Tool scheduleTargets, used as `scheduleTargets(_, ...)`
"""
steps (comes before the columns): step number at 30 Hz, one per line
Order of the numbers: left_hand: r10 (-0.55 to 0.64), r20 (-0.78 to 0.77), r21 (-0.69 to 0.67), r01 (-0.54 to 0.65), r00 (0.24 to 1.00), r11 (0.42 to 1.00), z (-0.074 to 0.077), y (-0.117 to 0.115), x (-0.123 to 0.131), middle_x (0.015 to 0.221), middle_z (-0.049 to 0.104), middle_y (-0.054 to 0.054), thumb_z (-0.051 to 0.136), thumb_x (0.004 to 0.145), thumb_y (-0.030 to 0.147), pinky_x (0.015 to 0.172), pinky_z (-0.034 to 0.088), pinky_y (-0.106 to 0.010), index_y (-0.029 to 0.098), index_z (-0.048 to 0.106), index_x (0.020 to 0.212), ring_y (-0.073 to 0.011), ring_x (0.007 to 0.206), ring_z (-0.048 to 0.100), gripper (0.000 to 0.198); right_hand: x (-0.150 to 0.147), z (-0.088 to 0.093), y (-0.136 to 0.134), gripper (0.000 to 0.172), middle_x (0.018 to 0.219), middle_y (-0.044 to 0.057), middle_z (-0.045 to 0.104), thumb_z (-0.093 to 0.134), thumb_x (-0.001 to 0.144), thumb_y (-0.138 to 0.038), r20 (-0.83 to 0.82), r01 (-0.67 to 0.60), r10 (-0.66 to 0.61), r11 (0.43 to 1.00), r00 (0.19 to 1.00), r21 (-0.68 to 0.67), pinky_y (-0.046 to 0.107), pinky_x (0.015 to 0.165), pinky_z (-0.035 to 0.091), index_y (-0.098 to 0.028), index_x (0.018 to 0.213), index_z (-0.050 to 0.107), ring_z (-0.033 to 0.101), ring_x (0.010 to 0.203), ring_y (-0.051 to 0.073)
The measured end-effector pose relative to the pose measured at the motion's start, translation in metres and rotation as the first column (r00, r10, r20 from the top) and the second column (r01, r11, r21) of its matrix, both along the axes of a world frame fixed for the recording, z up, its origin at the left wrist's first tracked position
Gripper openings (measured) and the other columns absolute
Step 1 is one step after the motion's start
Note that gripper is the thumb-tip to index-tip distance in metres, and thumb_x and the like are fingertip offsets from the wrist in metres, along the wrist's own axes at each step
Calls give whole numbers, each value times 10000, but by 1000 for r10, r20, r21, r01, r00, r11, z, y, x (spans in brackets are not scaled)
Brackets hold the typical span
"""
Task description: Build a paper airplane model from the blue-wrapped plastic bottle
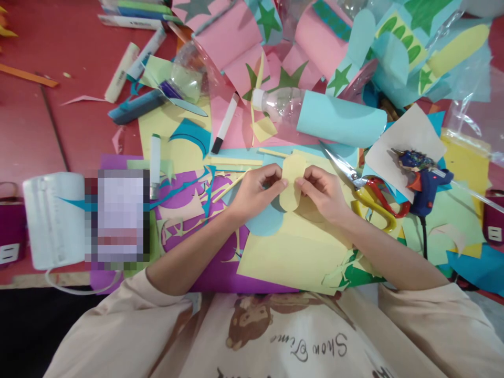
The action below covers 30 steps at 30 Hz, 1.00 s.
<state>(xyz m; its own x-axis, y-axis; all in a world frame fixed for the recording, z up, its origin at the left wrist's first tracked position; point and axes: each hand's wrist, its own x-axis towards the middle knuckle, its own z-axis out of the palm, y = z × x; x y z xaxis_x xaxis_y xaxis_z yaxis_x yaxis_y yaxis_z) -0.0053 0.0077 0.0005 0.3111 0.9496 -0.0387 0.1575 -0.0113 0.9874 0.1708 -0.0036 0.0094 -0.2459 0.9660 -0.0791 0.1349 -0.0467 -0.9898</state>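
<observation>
Between my two hands I hold a small yellow paper cutout [292,194] with rounded ends, upright over the work area. My left hand [260,190] pinches its left edge, thumb against fingertips. On the opposite edge, my right hand [321,191] grips it the same way. Below lie a large pale yellow sheet [275,257] and a light blue rounded paper piece [264,220], partly covered. Scissors [364,184] with red and yellow handles rest just right of my right hand. A bottle wrapped in light blue paper [340,118] lies beyond my hands.
A blue glue gun [429,186] sits at right on white card [409,136]. Purple paper [189,194] with cut scraps spreads at left, near a blurred-out phone-like object [121,215] and a white case [55,220]. A utility knife [137,104] has its blade out. Pink paper-wrapped bottles [230,31] stand behind.
</observation>
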Motion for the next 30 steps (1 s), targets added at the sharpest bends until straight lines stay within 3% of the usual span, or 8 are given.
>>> scheduleTargets(6,-21,-20,-12,20,1000,1000,2,-1,2,601,472,31,618,782,367,513,349,-219,164,554,703,-89,561,415,226,-2,-1,0,222,603,-55,400,584,839,-298,18,-25,25,999,1000,40,245,488,272,-202,683,459,347,537,77)
scheduleTargets(13,-15,-24,8,15,1000,1000,2,-1,1,583,452,31,641,785,411,498,338,-223,173,524,659,-91,546,399,294,-2,0,0,223,604,-46,424,592,826,-289,27,-54,53,998,998,41,243,500,294,-210,680,443,375,553,89)
scheduleTargets(22,41,-92,130,-29,995,991,-1,-2,2,590,447,37,617,804,375,516,350,-219,182,463,637,-86,560,413,298,-1,0,0,286,598,-52,411,639,829,-338,21,-39,38,999,999,30,237,482,290,-216,674,433,356,538,85)
scheduleTargets(30,59,-107,267,-29,992,963,4,-4,2,582,458,56,594,817,276,522,368,-194,185,487,669,-72,535,428,204,-2,0,0,144,644,-28,511,577,854,-307,40,-58,56,997,998,51,247,519,359,-196,773,534,450,576,99)
